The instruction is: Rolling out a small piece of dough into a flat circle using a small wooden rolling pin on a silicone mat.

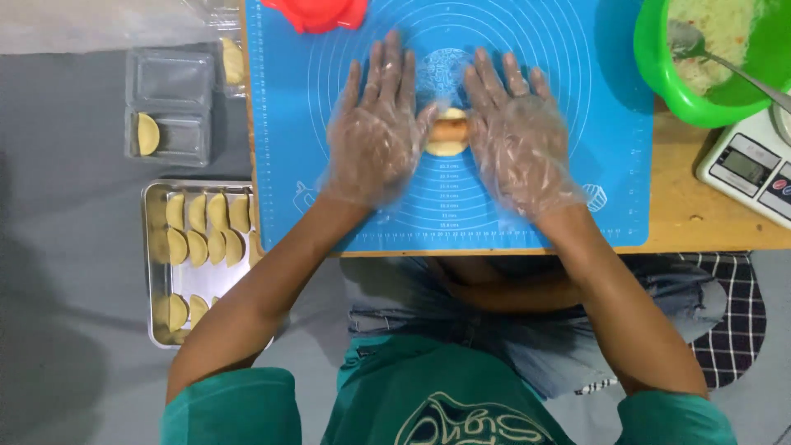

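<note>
Far left: a clear plastic container [169, 105] is sitting on the grey floor, holding one half-moon pastry [147, 133]; below it a metal tray [156, 272] is carrying rows of the same folded pastries. A blue silicone mat [577, 165] is lying on the wooden bench [700, 222], with a red object [317, 12] at its top edge. The left hand [375, 132], in a clear plastic glove, is resting flat on the mat, fingers [387, 70] spread wide and holding nothing, thumb touching the left end of a small rolling pin [449, 129]. The pin is lying across a pale dough round [447, 147] near the mat's centre, between the hands. The right hand [519, 136], gloved too, is lying flat with fingers wide, its thumb side at the pin's right end. Right: a green bowl [659, 74] is holding pale filling and a spoon [725, 62]; a white kitchen scale [746, 169] is sitting just beside it
</note>
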